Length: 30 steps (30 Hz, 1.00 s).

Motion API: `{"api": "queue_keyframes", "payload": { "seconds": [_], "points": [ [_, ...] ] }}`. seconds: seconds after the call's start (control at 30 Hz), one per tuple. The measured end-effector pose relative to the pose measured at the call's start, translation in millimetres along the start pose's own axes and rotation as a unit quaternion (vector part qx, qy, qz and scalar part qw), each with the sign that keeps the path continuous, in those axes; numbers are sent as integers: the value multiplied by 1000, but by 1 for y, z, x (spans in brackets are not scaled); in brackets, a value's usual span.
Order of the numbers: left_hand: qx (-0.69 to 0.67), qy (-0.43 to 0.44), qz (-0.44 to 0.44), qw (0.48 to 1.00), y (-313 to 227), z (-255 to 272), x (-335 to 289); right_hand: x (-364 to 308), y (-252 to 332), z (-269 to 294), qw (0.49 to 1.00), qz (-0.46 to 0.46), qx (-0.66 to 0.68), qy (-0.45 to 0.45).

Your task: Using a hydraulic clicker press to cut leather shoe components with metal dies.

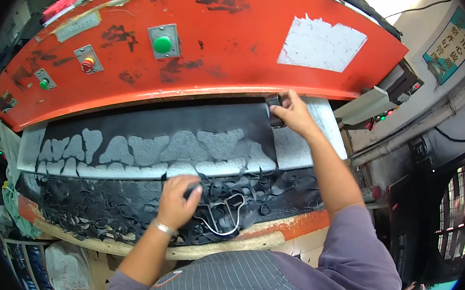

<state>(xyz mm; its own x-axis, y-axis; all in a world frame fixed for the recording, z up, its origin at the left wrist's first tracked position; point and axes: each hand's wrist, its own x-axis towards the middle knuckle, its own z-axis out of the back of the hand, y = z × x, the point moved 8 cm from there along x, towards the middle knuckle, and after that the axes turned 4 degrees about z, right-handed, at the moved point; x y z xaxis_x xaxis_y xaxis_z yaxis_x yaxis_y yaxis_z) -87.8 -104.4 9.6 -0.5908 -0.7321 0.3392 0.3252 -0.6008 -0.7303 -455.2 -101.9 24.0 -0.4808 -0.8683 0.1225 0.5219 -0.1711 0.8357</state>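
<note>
A black sheet (190, 119) lies on the white board (299, 147) of a red press. Rounded shapes are cut out of its near part, and the pale board shows through. At the sheet's far right corner my right hand (294, 114) grips a small black block-like thing (274, 109); its exact kind is unclear. My left hand (178, 200) is over the near edge, fingers curled, with something dark between thumb and fingers that I cannot make out. Right of it, a metal-strip cutting die (225, 231) lies on black scraps.
The red press beam (225, 49) spans the far side, with a green button (162, 44) and a red knob (87, 64). Curled black scraps (98, 205) fill the ledge in front, bordered by a pale padded rail (200, 251). A white bag (67, 266) stands low at left.
</note>
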Motion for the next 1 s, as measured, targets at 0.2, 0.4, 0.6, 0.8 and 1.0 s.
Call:
{"api": "queue_keyframes", "payload": {
  "seconds": [0.2,0.4,0.6,0.8,1.0],
  "points": [
    [-25,39,8,999,16,-76,60,-35,-2,-67,980,-80,-171,68],
    [23,61,24,998,24,-123,64,-37,-15,-88,947,-117,-291,67],
    [59,53,28,996,20,-122,69,-29,-30,-55,988,96,-41,115],
    [83,34,40,995,24,-125,64,-52,-22,-70,974,94,-167,123],
    [75,18,23,997,19,-123,68,-54,1,-84,979,-76,-190,14]
  ]
}}
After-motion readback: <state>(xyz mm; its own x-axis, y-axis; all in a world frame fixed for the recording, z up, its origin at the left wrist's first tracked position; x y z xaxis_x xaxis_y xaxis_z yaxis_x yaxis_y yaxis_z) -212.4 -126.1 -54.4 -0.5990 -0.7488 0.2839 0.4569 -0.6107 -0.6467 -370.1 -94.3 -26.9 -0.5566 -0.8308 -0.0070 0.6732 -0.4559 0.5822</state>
